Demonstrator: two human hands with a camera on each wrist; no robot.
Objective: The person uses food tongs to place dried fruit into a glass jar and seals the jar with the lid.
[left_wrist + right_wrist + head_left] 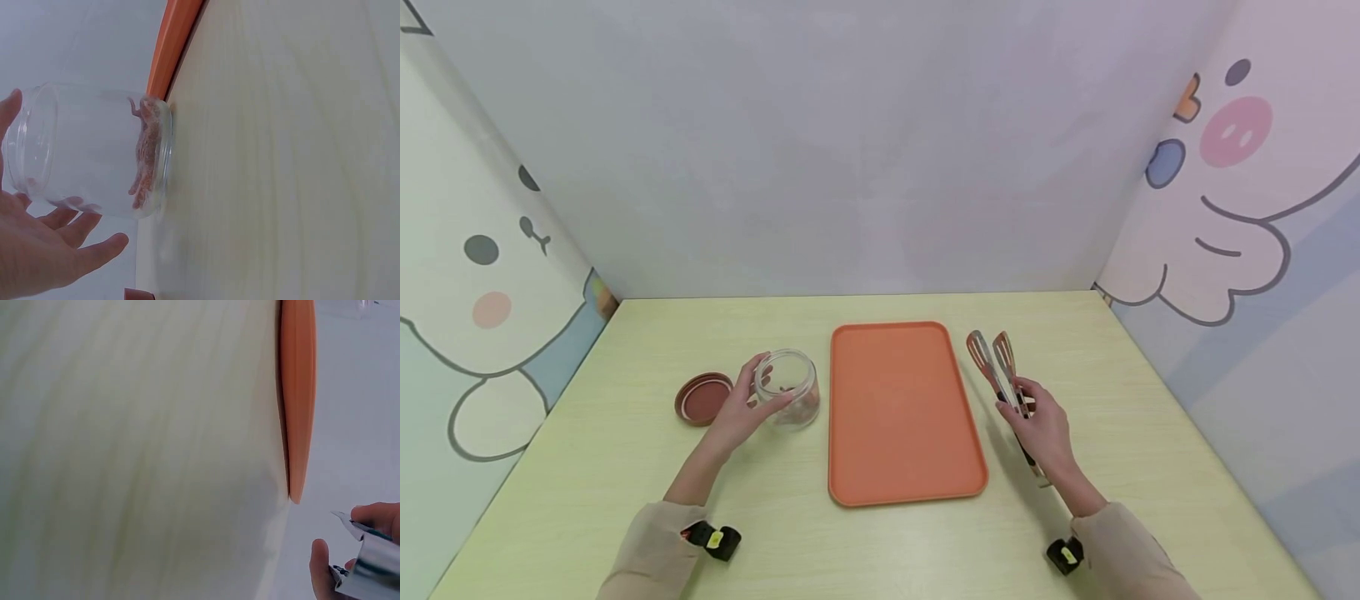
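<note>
Two beige sleeves (651, 554) come in from the bottom edge of the head view, each with a small black strap at the wrist. Above them, the left hand (741, 410) reaches to a clear glass jar (787, 388) that stands upright on the pale wooden table (625, 467), left of the tray. Its fingers are spread wide around the near side of the jar, thumb (9, 107) by the rim and fingertips (112, 240) by the lower wall; in the left wrist view they look loosely cupped rather than clamped tight, and I cannot tell how firmly they press. Some reddish-brown bits (145, 156) lie on the bottom of the jar. A brown round lid (703, 397) lies flat on the table just left of the hand, apart from the jar.

An orange tray (902, 412) lies flat in the middle of the table. To its right, the right hand (1041, 429) grips a pair of metal tongs (992, 360) by the handle, fingers curled round it. Its slotted tips lie close together and point away from the person, just beside the right rim of the tray.
</note>
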